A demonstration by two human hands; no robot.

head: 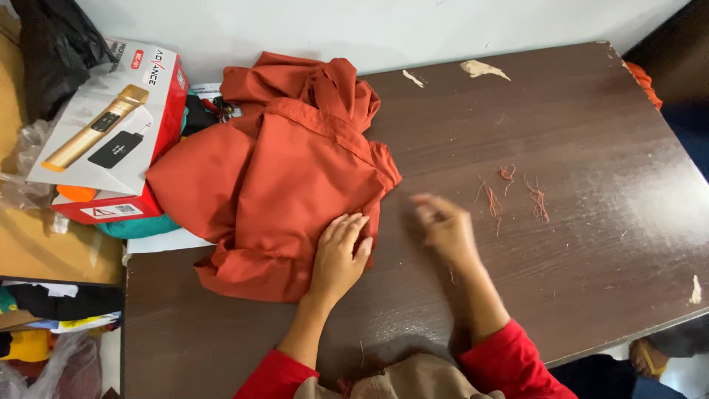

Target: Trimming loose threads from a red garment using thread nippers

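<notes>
Fabric is lying bunched at the left-centre of the dark wooden table [576, 148]: an orange-red garment [284, 185], loosely folded over itself, with a collar-like band running across its upper part and a thick rolled hem along its near edge. The left hand [338, 258] is resting flat on the near right corner of the garment, palm down, fingers extended and close together, pressing the cloth against the table rather than gripping it; nothing is enclosed in the hand. The right hand [443, 225] is hovering just beside the garment's right edge, over bare wood, blurred by motion; its fingers appear loosely spread and are holding nothing that can be made out. The garment is judged to be light, soft and limp, offering no stiffness: lifted from one point it is likely to droop and unfold. The weave appears matte, so slipping is judged unlikely, and breakage is not a concern. Suitable holds are judged to be the stitched band near the top or the doubled hem, where the layers are thicker and give a firmer pinch; two-handed support at separate corners would be keeping the shape controlled. Loose orange thread scraps [517, 192] are lying well apart to the right. A red-and-white carton [111, 133] is sitting beside the garment's left edge, apparently touching it, with teal cloth [136, 227] under it.
</notes>
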